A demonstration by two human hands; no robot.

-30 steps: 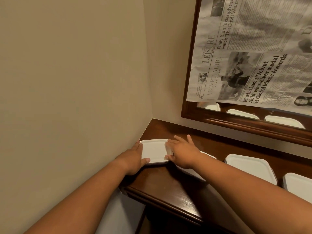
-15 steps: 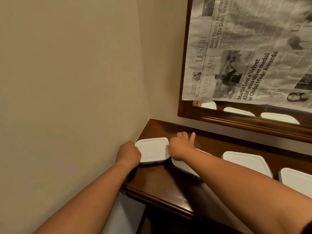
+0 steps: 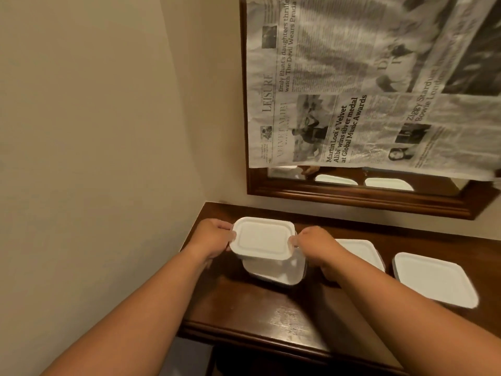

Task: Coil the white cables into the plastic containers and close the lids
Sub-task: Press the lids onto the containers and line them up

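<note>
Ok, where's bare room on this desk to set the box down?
Bare wood lies in front of the box, toward the desk edge, and in a strip behind the other boxes below the mirror. The right is crowded: boxes sit close together.

Both bare forearms reach forward from the lower corners and angle in toward each other. The left grip (image 3: 212,237) is curled against the left side of a lidded container (image 3: 271,271), with the thumb at the lid's edge and the knuckles up. The right grip (image 3: 315,244) mirrors it on the right side, thumb at the lid's rim, fingers wrapped downward out of sight. Both wrists are straight.
</note>
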